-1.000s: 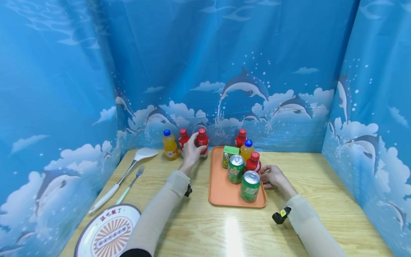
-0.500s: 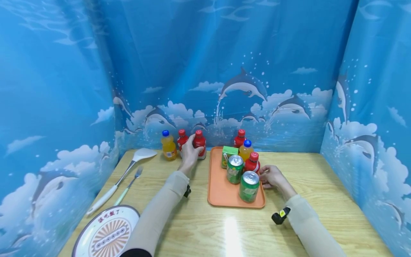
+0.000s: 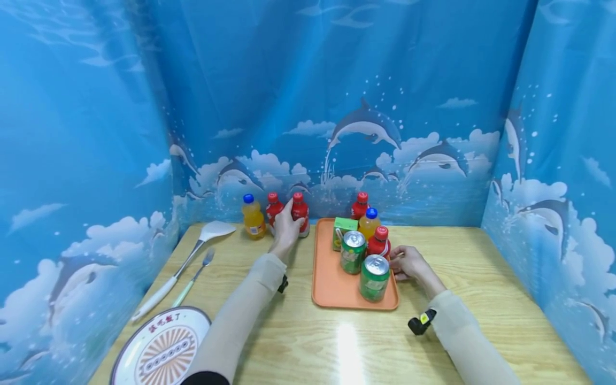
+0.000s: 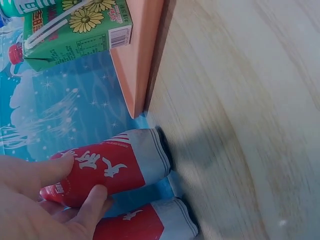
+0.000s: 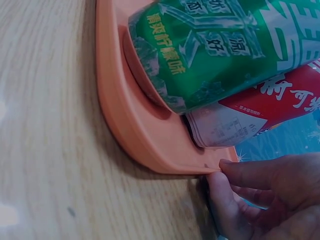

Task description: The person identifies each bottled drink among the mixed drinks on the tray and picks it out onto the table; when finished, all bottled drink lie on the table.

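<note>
My left hand [image 3: 286, 229] grips a red cola bottle [image 4: 120, 167] with a white lower band, thumb on one side and fingers on the other. The bottle stands upright at the back of the table, close beside a second red bottle [image 4: 135, 227]. My right hand [image 3: 408, 263] pinches the right rim of the orange tray [image 5: 145, 150] between thumb and finger. On the tray are two green soda cans [image 3: 374, 279], a green juice box [image 3: 344, 230], a red cola bottle [image 3: 379, 243] and an orange-juice bottle [image 3: 369, 224] with a blue cap.
Another red bottle [image 3: 360, 206] stands at the tray's back edge. Left of my left hand is an orange-juice bottle [image 3: 254, 219]. A spatula [image 3: 192, 256], a fork [image 3: 194, 278] and a patterned plate [image 3: 163, 347] lie at the left. A blue dolphin curtain [image 3: 308, 107] encloses the table.
My left hand and its bottle have shifted slightly left, nearer the neighbouring red bottle. The right hand stays at the tray's rim.
</note>
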Available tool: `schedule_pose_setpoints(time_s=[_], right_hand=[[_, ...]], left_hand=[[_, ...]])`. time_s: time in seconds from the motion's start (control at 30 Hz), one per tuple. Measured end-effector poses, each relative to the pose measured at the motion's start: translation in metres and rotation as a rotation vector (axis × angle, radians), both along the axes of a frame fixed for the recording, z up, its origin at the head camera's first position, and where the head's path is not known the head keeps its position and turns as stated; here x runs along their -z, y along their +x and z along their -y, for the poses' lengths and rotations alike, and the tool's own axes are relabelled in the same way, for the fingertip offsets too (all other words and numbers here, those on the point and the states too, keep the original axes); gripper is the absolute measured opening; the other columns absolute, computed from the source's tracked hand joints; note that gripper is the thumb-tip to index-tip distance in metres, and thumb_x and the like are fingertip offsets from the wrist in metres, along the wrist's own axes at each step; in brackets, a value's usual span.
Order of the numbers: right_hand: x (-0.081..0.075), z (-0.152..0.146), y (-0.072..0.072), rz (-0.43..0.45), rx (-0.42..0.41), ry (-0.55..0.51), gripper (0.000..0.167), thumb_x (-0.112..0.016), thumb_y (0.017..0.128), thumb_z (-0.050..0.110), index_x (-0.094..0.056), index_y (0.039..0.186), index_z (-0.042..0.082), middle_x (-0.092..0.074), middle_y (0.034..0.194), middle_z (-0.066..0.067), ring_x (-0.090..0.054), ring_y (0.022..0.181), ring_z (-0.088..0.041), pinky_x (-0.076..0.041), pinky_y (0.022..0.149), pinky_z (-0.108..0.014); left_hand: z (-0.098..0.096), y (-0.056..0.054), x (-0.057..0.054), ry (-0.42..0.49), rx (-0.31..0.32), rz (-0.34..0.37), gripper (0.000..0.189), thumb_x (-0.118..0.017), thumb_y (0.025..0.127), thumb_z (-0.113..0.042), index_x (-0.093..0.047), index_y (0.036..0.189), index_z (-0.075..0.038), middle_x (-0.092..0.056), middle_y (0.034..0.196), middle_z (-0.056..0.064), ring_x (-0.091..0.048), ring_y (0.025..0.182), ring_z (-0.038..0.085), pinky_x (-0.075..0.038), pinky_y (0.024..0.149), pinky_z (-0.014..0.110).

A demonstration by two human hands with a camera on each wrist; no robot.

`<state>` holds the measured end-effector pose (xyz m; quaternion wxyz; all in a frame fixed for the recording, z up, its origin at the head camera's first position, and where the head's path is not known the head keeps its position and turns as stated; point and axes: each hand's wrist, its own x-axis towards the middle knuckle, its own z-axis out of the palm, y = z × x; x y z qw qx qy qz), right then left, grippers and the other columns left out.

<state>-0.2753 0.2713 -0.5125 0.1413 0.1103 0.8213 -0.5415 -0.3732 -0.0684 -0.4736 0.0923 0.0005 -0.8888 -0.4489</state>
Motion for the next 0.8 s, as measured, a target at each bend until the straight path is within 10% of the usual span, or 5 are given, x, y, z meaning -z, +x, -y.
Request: schedule_pose_setpoints(time_s=[0.4,0.63,0.8], right_hand=[[0.0,-0.004,-0.002,0.017,-0.007,0.016,0.033,-0.062,0.098,-0.003,-0.052,0.129,-0.007,-0.068,0.088,-0.008,-0.065,0.072,-0.013,-0.063,0.063,-0.029],[0.002,-0.005,-0.002,-0.011,-0.027,-0.02,0.034,-0.061,0.097,-0.007,-0.05,0.128,-0.011,-0.069,0.085,-0.005,-0.065,0.068,-0.01,-0.063,0.059,-0.027],[0.003,-0.003,-0.002,-0.015,-0.026,-0.015,0.035,-0.062,0.096,-0.007,-0.05,0.129,-0.011,-0.069,0.085,-0.005,-0.065,0.068,-0.011,-0.063,0.059,-0.027]], left_hand=[[-0.007,0.014,-0.043,0.063,0.053,-0.246,0.067,-0.069,0.101,-0.014,-0.041,0.162,-0.016,-0.039,0.171,0.009,-0.041,0.156,0.032,-0.04,0.126,0.055],[-0.039,0.033,-0.053,-0.093,0.286,-0.497,0.059,-0.074,0.098,-0.018,-0.053,0.152,-0.011,-0.047,0.16,0.015,-0.05,0.146,0.031,-0.051,0.116,0.052],[-0.061,0.047,-0.047,-0.211,0.458,-0.544,0.058,-0.076,0.098,-0.023,-0.054,0.151,-0.014,-0.053,0.151,0.01,-0.054,0.139,0.026,-0.055,0.112,0.044]])
